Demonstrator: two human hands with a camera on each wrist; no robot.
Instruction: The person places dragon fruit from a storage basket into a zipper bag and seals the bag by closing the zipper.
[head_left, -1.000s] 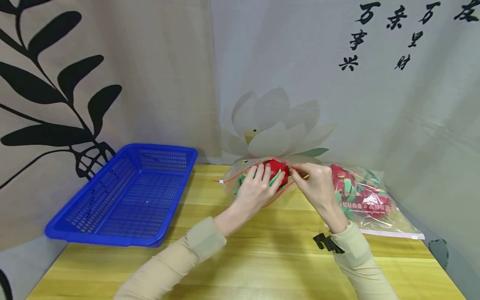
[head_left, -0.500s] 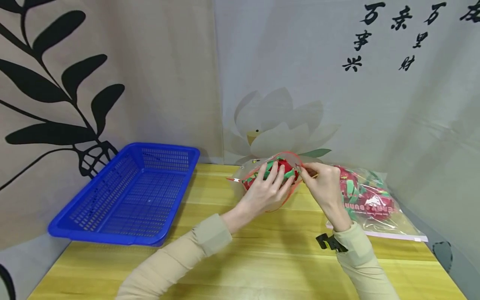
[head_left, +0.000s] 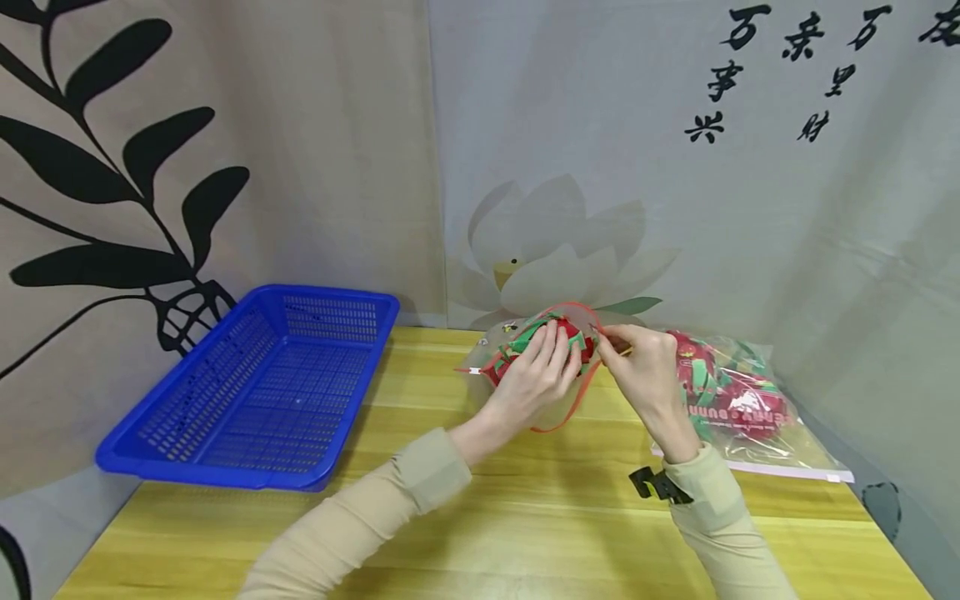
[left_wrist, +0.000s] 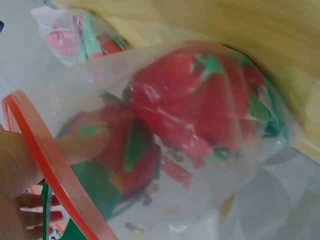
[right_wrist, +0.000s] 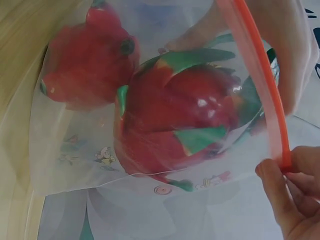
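One blue basket (head_left: 247, 400) sits on the left of the desk (head_left: 525, 525). Mid-desk, the left hand (head_left: 532, 379) curls round a red-and-green dragon fruit (right_wrist: 185, 120) in the clear zip bag (left_wrist: 200, 165), which holds two fruits. The right hand (head_left: 645, 371) pinches the bag's red rim (right_wrist: 260, 85) — if that pinch slips, I think the mouth could sag and a fruit roll out. One more filled bag (head_left: 738, 408) lies far right.

On the worktop (head_left: 525, 517), the basket (head_left: 255, 392) lies left, a filled bag (head_left: 738, 408) right, and between them both hands hold a zip bag (head_left: 543, 367) containing two fruits.
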